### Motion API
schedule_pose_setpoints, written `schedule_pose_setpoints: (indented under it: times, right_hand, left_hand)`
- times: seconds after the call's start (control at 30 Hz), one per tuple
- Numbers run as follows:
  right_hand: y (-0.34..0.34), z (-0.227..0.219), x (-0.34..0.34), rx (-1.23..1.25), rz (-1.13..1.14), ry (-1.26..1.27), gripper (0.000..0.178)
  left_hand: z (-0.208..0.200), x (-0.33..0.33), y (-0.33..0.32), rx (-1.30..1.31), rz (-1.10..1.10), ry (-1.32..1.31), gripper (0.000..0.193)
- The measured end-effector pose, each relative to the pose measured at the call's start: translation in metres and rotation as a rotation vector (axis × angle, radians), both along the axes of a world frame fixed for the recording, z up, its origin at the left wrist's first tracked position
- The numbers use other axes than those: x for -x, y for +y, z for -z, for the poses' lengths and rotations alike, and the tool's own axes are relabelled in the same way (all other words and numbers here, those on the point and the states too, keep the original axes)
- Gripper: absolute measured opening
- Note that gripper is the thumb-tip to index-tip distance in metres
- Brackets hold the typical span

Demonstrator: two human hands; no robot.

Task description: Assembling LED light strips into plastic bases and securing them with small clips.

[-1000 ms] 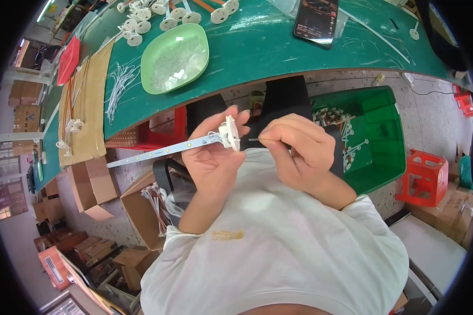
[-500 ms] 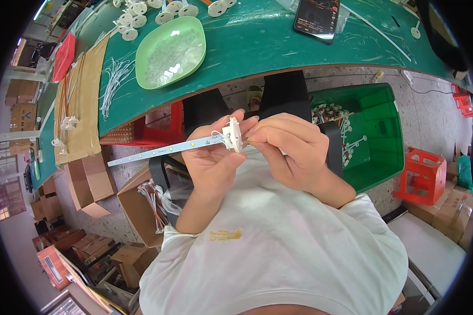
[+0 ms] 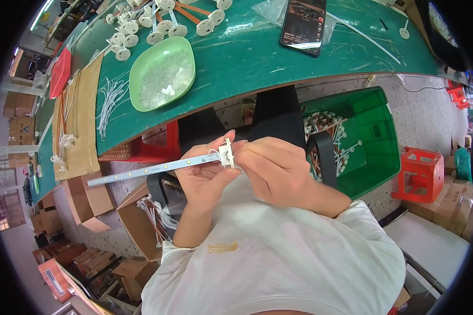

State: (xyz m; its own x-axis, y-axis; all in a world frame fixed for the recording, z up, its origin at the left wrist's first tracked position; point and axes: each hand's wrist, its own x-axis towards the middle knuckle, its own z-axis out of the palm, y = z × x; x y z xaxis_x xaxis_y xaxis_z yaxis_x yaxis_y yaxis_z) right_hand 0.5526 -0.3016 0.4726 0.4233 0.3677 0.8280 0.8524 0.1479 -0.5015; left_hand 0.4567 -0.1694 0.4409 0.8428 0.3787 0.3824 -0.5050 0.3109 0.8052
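A narrow pale-blue LED strip [image 3: 152, 169] with small yellow chips runs out to the left from a white plastic end base [image 3: 226, 154]. My left hand [image 3: 201, 184] is closed round the base and the near end of the strip, thumb below and fingers behind. A thin white wire loops beside the base. On the base's right face, the fingertips of my right hand [image 3: 278, 169] are pinched together. Whatever they hold is hidden by the fingers. Both hands are above my lap, in front of the table edge.
On the green table [image 3: 236, 68] are a light green bowl [image 3: 133, 97] of small clear pieces, white wires [image 3: 110, 105], a phone [image 3: 303, 26] and several white-ended strips [image 3: 176, 29]. A green bin [image 3: 373, 142] with similar parts and a red stool [image 3: 419, 173] stand at right, cardboard boxes [image 3: 136, 210] at left.
My right fingertips have come closer against the base's face. The base now shows more edge-on, and the strip's free end sits lower and further left. The whole view has shifted slightly.
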Motion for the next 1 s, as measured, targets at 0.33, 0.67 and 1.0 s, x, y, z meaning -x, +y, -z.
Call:
schedule_pose_setpoints:
  times: [0.33, 0.67, 1.0]
  right_hand:
    - [-0.017, 0.002, -0.034, 0.136, -0.382, 0.141, 0.019]
    - [-0.044, 0.040, -0.064, 0.574, -0.128, 0.168, 0.019]
    - [-0.027, 0.151, -0.067, 0.986, 0.321, 0.178, 0.048]
  left_hand:
    - [-0.013, 0.004, 0.018, -0.056, 0.160, 0.170, 0.044]
    - [-0.103, 0.058, 0.201, -0.912, -0.313, 1.047, 0.025]
    - [-0.136, 0.063, 0.359, -1.623, -0.725, 1.363, 0.035]
